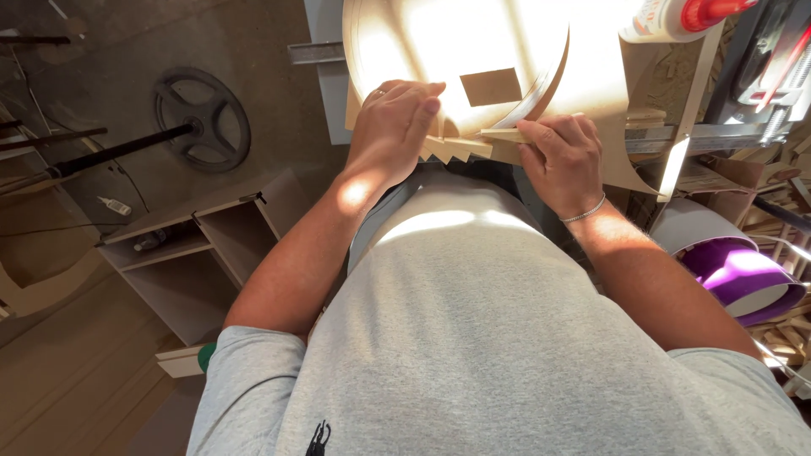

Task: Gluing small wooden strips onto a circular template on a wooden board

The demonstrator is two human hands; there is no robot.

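My left hand (pixel 390 127) presses flat on the near edge of a curved, pale wooden panel (pixel 456 42) that lies on the bench in bright sunlight. My right hand (pixel 562 156) pinches a thin wooden strip (pixel 505 133) against the panel's edge, beside a fan of several small pointed wood pieces (pixel 452 150). A darker rectangular patch (pixel 491 86) sits on the panel between my hands. A bent band of thin veneer (pixel 541 80) curves up from the strip. My grey shirt fills the lower view.
A glue bottle with a red cap (pixel 676 17) lies at the top right near metal clamps (pixel 773 76). A purple and white roll of edge banding (pixel 735 270) sits at right. On the floor at left stand an open cabinet carcass (pixel 198 253) and a black wheel on a bar (pixel 203 118).
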